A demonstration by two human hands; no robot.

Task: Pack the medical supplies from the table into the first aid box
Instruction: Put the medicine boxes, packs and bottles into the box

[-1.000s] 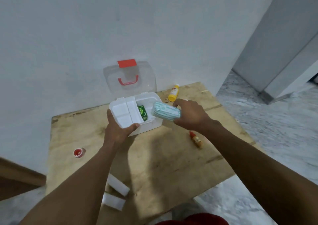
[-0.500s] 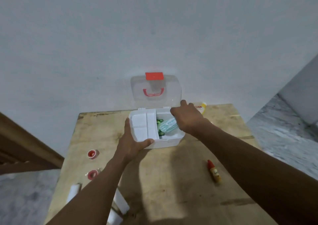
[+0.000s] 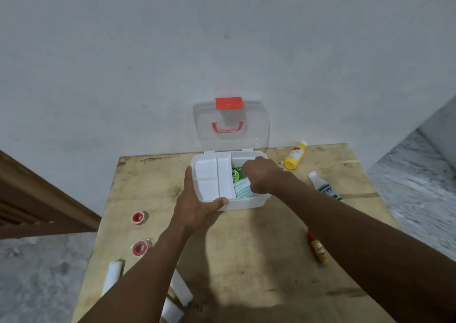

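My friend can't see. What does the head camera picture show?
A person's right hand reaches into an open first aid box, onto a striped teal packet, while the left hand grips the box's corner. A yellow bottle lies on the wooden table.

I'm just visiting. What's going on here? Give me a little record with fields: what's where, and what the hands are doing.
box: white first aid box, clear lid open and upright
left hand: grips the box's near left corner
right hand: in the right compartment, holding teal striped pack
already inside: green packet
table, right side: yellow bottle, white tube, red-capped bottle
table, left side: far red tape roll, near red tape roll, white roll
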